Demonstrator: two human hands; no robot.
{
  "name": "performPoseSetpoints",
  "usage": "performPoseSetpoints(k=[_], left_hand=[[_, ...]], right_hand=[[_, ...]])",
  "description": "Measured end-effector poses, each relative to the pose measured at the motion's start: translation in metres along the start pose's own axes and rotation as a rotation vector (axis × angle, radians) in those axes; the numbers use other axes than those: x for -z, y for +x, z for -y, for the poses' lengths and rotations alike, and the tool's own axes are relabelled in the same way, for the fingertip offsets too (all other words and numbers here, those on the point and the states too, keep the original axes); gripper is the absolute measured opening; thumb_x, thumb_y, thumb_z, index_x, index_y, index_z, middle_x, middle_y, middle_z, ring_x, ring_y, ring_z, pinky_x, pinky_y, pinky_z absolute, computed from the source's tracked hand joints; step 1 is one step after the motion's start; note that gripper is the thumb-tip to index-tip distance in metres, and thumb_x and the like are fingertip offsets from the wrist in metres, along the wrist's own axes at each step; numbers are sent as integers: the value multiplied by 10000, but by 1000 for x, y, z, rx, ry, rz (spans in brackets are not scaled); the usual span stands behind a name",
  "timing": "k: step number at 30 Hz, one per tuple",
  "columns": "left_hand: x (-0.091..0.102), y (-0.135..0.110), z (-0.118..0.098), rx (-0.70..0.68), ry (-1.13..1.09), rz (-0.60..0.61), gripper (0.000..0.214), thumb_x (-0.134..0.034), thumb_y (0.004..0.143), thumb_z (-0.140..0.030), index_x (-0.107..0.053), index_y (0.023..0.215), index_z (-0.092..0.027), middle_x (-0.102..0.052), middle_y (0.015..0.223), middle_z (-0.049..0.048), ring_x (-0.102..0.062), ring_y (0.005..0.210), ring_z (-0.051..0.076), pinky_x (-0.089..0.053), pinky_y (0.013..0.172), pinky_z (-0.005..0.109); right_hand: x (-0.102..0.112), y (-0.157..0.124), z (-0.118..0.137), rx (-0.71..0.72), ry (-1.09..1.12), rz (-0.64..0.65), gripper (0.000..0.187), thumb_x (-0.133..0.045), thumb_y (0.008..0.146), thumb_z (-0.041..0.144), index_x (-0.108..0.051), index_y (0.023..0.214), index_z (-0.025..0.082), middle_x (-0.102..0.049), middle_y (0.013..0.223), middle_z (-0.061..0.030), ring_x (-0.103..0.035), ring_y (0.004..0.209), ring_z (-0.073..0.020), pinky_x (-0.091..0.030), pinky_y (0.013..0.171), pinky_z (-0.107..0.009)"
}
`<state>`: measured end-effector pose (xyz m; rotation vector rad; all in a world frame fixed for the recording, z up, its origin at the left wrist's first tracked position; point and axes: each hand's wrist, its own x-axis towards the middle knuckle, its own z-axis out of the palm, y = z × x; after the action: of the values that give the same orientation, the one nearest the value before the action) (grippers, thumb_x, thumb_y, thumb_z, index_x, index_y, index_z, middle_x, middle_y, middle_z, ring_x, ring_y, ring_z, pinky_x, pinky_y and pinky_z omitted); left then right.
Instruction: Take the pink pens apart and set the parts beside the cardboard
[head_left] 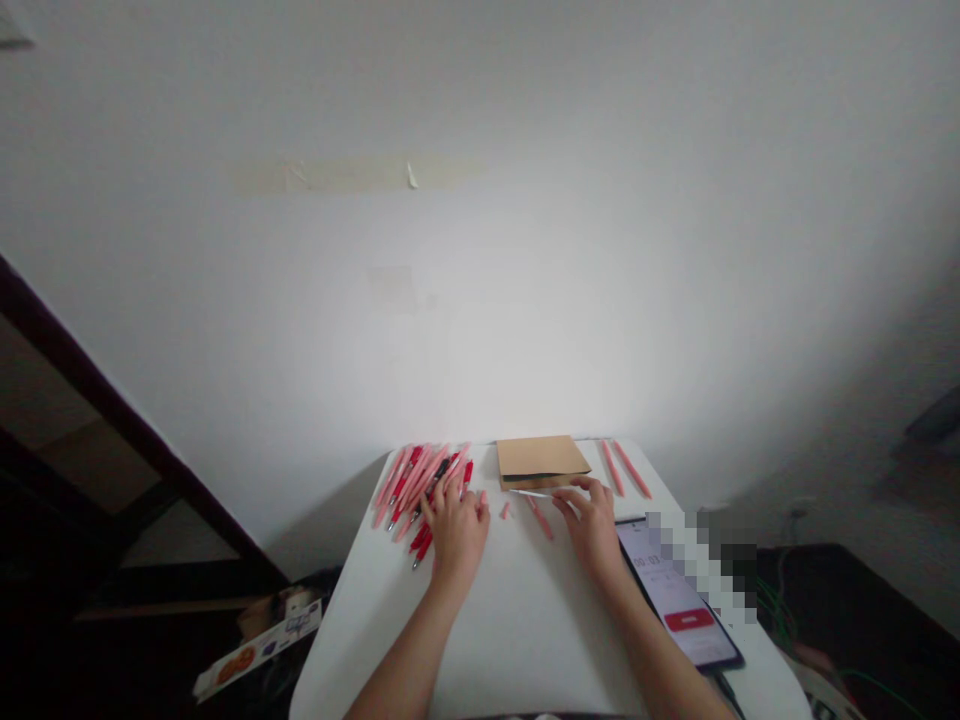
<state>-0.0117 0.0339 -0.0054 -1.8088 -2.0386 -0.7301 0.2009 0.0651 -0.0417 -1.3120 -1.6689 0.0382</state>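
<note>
My left hand (457, 532) is over the right edge of a heap of pink, red and dark pens (421, 480), its fingers curled. A short pink pen piece (484, 497) shows at its thumb and fingertips. My right hand (592, 525) pinches one end of a thin whitish pen refill (531, 493), which points left. On the table between the hands lie a pink pen barrel (540, 520) and a small pink pen part (505, 510). Just behind the refill is a brown cardboard notebook (544, 457).
Two pink pens (626, 470) lie at the back right of the white table (517, 630). A phone (679, 610) with a lit screen rests beside my right forearm, a cable at its lower end. A wall rises behind the table. A printed box (259, 650) sits low at left.
</note>
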Motion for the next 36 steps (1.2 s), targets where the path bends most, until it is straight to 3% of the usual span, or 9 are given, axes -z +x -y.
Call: performPoseSetpoints(k=[12,16,21,27,36], left_hand=[[-1,1,2,-4,-21,-33,217,-553,878,-317,-713,772,-215,-631,1224,112,-480,1215,319,-306,1058,592],[-3,3,4,-76,-161,-57,91,-646,818,-281,-711,834,-219,-613,1216,107,-492,1205,303,-345,1054,547],[-3,2,2,-192,-397,-103,177,-702,789,-264,-714,966,-262,-571,1231,75,-488,1203,264,-408,1036,463],[-3,0,0,-217,-432,-74,72,-693,805,-254,-740,856,-276,-561,1246,56,-478,1210,262,-392,1049,486],[-1,2,0,-207,-409,-56,88,-680,805,-198,-741,780,-257,-568,1224,60,-481,1197,261,-388,1036,489]], right_hand=[[0,0,0,-21,18,9,257,-515,887,352,-756,875,262,-566,1076,-100,-480,1032,-270,-461,897,-457],[0,-1,0,-21,29,13,252,-523,881,357,-757,875,265,-562,1078,-95,-481,1035,-267,-464,898,-459],[0,-1,1,17,41,27,228,-545,878,339,-762,859,272,-570,1080,-98,-491,1032,-269,-470,885,-454],[2,-1,6,25,50,47,205,-566,859,318,-767,854,275,-579,1082,-97,-495,1042,-275,-469,890,-457],[1,-1,5,30,83,46,192,-573,863,309,-761,841,284,-577,1088,-84,-490,1063,-269,-464,897,-444]])
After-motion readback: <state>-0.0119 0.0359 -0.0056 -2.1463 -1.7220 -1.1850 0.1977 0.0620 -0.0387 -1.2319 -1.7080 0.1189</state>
